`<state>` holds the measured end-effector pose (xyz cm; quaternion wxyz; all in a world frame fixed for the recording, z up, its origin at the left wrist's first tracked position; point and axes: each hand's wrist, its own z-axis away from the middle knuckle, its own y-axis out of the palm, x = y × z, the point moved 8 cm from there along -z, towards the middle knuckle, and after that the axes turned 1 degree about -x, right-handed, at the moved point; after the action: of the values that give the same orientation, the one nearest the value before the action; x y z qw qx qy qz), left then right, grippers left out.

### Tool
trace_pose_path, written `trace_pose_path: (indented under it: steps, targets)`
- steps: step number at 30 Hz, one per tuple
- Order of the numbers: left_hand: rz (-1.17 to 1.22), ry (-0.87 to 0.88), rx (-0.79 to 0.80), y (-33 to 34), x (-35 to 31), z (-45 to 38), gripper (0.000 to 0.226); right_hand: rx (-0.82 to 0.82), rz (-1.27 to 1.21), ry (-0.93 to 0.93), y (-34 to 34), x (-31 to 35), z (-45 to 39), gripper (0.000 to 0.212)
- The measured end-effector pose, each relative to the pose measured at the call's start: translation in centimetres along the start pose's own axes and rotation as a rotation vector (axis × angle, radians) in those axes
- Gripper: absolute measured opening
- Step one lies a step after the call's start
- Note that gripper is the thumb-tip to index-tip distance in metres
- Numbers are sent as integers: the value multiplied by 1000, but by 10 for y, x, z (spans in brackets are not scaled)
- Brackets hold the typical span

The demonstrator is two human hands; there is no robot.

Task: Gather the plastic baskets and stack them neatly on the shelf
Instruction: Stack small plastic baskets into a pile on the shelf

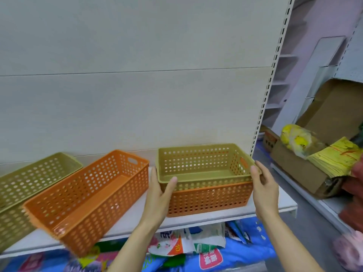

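Note:
A green perforated basket (198, 163) sits nested inside an orange basket (210, 199) on the white shelf (275, 208), at its right end. My left hand (159, 191) grips the green basket's left front corner, thumb over the rim. My right hand (264, 189) holds its right end at the rim. Left of them a loose orange basket (86, 195) lies at an angle, its near end overhanging the shelf's front edge. At the far left is another green basket (33, 181), resting on more green baskets.
The shelf's beige back panel (137, 75) rises behind the baskets. Colourful printed bags (206, 250) lie under the shelf. At the right stands an open cardboard box (306, 171) with yellow packets. A reddish blurred shape is at the right edge.

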<state>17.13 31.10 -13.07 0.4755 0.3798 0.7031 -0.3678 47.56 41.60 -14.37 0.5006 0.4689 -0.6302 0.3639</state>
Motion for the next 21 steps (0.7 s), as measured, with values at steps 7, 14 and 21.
trace_pose_path:
  steps: [7,14,21]
  targets:
    - [-120,-29,-65,-18,16,-9,60,52,119,-78,21,4,12,42]
    - [-378,5,-37,-21,8,-13,53,62,225,-122,23,3,6,41]
    - [-884,123,-285,-86,-15,8,76,73,303,-186,23,8,7,46]
